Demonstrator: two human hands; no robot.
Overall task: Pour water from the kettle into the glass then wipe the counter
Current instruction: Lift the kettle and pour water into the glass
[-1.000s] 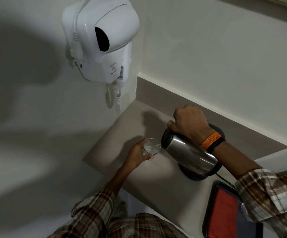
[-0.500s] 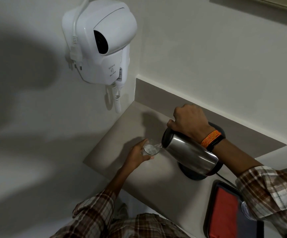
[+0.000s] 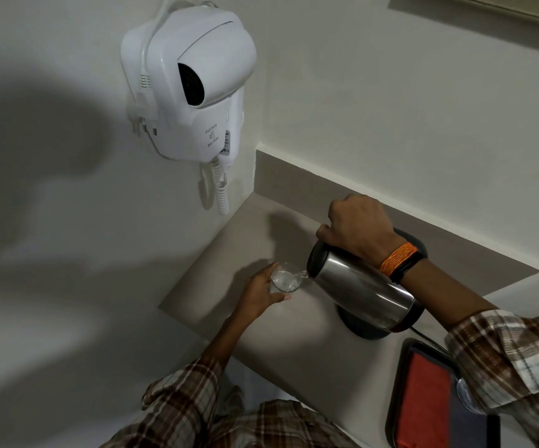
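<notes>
A steel kettle (image 3: 358,291) with a black rim is tilted to the left above its black base (image 3: 368,331). My right hand (image 3: 357,227) grips the kettle's handle from above. A thin stream of water runs from the spout into a clear glass (image 3: 285,281) just left of it. My left hand (image 3: 260,291) wraps around the glass from the left and holds it on the beige counter (image 3: 239,253). Water shows inside the glass.
A white wall hair dryer (image 3: 194,88) with a coiled cord hangs above the counter's left corner. A dark tray (image 3: 397,399) holding a red cloth (image 3: 426,399) sits at the counter's front right. The kettle's cord runs toward the tray. A raised backsplash borders the counter's rear.
The kettle stays tilted and the pouring goes on. Both hands hold nearly the same positions; the view has shifted only slightly.
</notes>
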